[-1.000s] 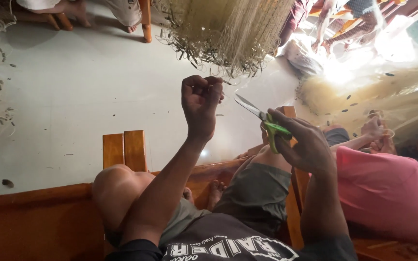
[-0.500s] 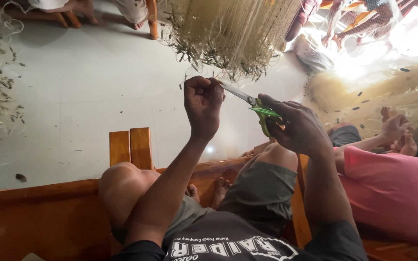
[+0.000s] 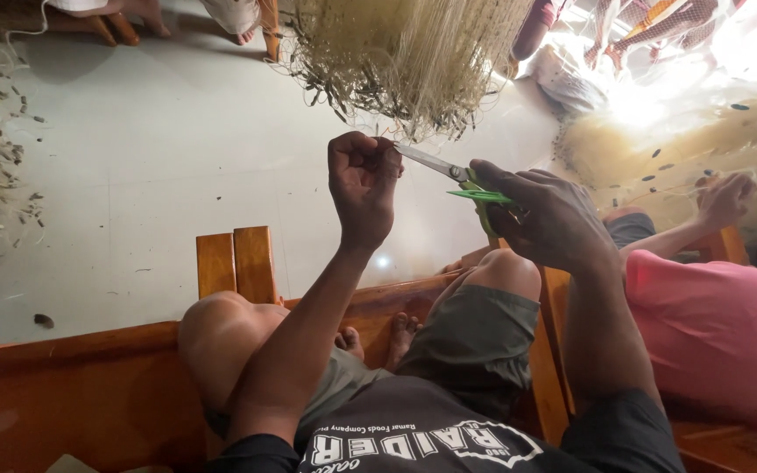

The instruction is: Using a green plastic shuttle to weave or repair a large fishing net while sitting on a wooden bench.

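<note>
- Between the two hands, the scissors (image 3: pixel 459 178) lie with their long axis running from the green handles at the right hand up and leftward; the steel blades point at the left hand, and their tip nearly touches its fingers.
- Left hand (image 3: pixel 363 186) is raised and closed in a tight fist, fingertips pinched together at the top near the blade tip; what it pinches is too fine to tell.
- Right hand (image 3: pixel 547 217) is closed around the green handles, fingers curled through and over them; the blades look nearly closed.
- Above both hands hangs a pale net (image 3: pixel 409 52) bunched in a thick bundle, its lower fringe just over the blades.
- Below the hands are the person's bent knees and a wooden bench (image 3: pixel 116 394); right of the right hand sits another person in a pink top (image 3: pixel 711 333).
- Against half a second ago, the hands sit much the same, left fist and blade tip close together; a second ago the scissors were farther from the fist.
</note>
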